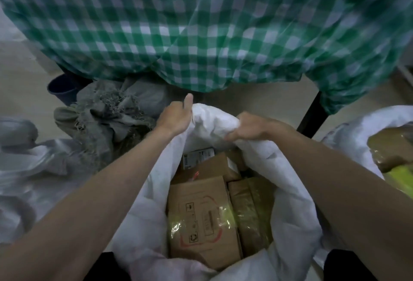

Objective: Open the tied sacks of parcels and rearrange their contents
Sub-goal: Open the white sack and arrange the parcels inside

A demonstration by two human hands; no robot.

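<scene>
A: Where's your sack?

B: The white sack [257, 160] stands open right in front of you. Your left hand [176, 116] grips its far rim, thumb up; your right hand [248, 127] clenches a bunch of the same rim just beside it.

A: What's inside?

B: At least four boxes [201, 218], packed tight, touching.

A: Room around you?

B: Little. A grey sack [111, 119] lies left, another white one [366, 128] right, and the checked cloth [201, 23] hangs just beyond your hands.
</scene>
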